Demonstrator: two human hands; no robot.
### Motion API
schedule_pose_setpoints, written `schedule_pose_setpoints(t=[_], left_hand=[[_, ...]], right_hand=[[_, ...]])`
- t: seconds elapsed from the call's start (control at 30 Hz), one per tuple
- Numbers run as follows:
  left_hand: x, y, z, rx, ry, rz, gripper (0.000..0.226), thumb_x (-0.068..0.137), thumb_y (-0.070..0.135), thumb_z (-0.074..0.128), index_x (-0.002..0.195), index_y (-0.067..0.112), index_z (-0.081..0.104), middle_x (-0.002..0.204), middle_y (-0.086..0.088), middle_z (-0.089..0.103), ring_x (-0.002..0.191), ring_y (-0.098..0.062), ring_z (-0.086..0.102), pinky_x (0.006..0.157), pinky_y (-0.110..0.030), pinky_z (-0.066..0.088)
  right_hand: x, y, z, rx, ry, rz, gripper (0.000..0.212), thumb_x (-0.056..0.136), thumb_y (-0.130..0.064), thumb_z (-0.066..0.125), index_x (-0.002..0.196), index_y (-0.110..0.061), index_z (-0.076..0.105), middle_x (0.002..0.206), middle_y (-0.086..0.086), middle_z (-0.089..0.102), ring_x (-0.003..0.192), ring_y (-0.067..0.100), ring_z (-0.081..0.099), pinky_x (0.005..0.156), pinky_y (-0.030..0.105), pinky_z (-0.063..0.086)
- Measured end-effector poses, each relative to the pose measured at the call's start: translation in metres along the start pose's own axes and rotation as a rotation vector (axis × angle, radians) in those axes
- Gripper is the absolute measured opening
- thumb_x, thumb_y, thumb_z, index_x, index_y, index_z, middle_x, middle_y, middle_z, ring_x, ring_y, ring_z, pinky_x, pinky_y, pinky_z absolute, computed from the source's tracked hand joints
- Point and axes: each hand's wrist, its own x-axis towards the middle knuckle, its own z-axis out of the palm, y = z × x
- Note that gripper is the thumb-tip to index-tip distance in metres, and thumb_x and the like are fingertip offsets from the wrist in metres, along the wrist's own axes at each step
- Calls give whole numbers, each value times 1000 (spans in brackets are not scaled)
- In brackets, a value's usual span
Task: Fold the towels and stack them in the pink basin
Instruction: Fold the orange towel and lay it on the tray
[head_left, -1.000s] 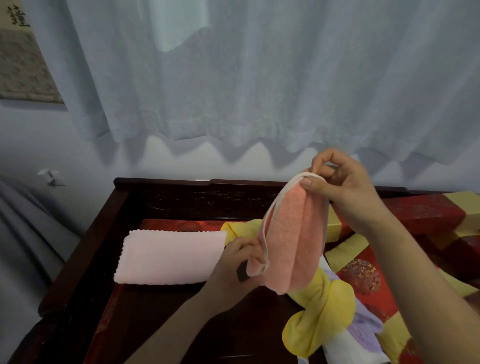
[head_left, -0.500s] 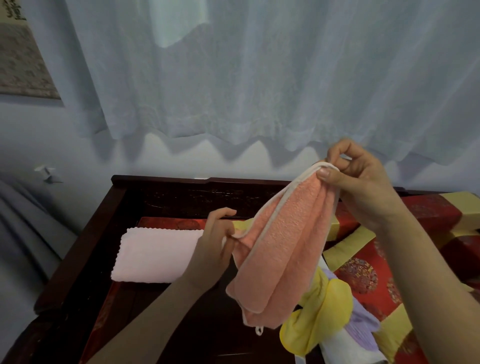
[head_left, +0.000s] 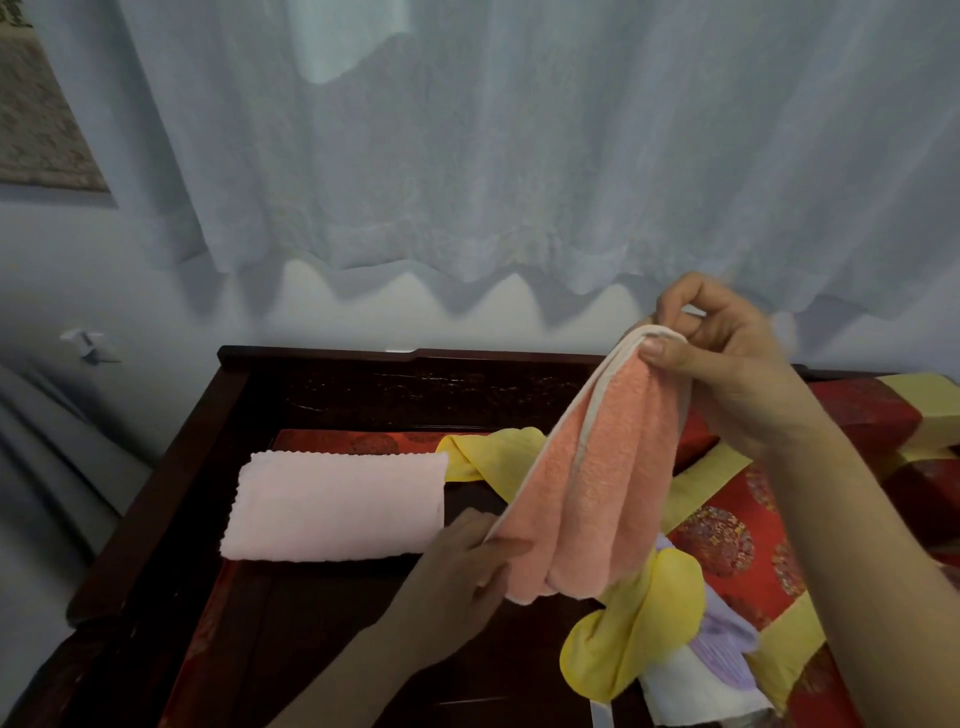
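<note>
A salmon-orange towel (head_left: 592, 483) with a pale border hangs in the air over the dark wooden table (head_left: 270, 639). My right hand (head_left: 727, 364) pinches its top corner, raised at the right. My left hand (head_left: 462, 571) grips its lower left edge near the table. A pale pink towel (head_left: 332, 506) lies folded flat on the table to the left. A yellow towel (head_left: 634, 629) lies crumpled under the hanging one, with a lilac towel (head_left: 722, 639) and a white one (head_left: 691, 691) beside it. No pink basin is in view.
The table has a raised dark rim (head_left: 415, 358) at the back and left. Red and yellow patterned cushions (head_left: 727, 540) lie at the right. A white curtain (head_left: 519, 156) hangs along the wall behind.
My left hand has dropped from the towel's upper edge to its lower left edge. The towel has narrowed into hanging folds. My right hand stays raised on the top corner.
</note>
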Motion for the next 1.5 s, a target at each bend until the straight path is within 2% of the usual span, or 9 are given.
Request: schedule_pose_setpoints(t=[0.1,0.37,0.53,0.63,0.73,0.9,1.07,1.23,1.5], left_hand=[[15,6,13,58,11,-136,58,82,56,46,135,31,47,135,7,47,122,-4,36,101,-33,42],[48,3,14,151,26,-303,92,61,76,50,136,23,42,131,5,50,121,-17,42,97,-43,42],[44,-13,13,134,25,-267,70,69,74,52,114,20,58,102,4,64,93,-17,58,83,-40,50],[26,-23,7,253,67,-71,49,87,62,43,103,20,62,80,7,66,72,-12,60,77,-38,54],[16,-28,-15,267,4,80,25,89,45,50,88,23,62,67,10,58,60,-8,50,67,-23,48],[25,-16,-86,-186,67,-241,4,72,41,64,73,43,66,69,18,64,65,0,57,59,-10,39],[52,-12,-155,-314,71,-253,23,64,23,86,64,24,63,56,9,58,51,0,50,46,-17,40],[71,-27,-207,-121,137,-197,42,58,52,76,68,16,55,58,11,52,52,1,44,48,-13,34],[61,-35,-234,159,497,-116,16,73,54,64,76,43,53,75,37,58,65,16,50,61,-4,34]], right_hand=[[1,-2,3,-23,-18,5,24,67,-20,76,76,-19,55,73,8,65,65,18,59,59,22,47],[4,2,1,-28,-61,39,37,61,-31,86,76,-20,55,76,10,64,70,22,55,62,26,45],[5,5,-1,-21,-30,47,31,66,-23,82,77,-18,54,76,12,63,69,21,54,62,26,44],[4,7,-6,-61,68,52,23,69,-14,73,78,-16,52,67,0,67,62,13,57,58,20,46],[5,20,-16,-146,169,78,16,76,-9,69,84,-15,56,66,-4,69,61,8,60,56,16,46],[7,48,-45,-309,340,200,17,81,-8,70,98,-12,71,75,-8,74,72,4,65,67,19,48],[17,65,-52,-332,392,227,2,87,-13,65,88,-12,67,78,9,62,75,17,56,72,27,48],[30,73,-35,-329,404,247,11,96,-21,52,86,-21,58,96,9,59,88,19,56,84,39,49],[33,77,-1,-342,436,20,8,97,-22,49,93,-18,54,78,-5,56,77,9,50,77,34,43]])
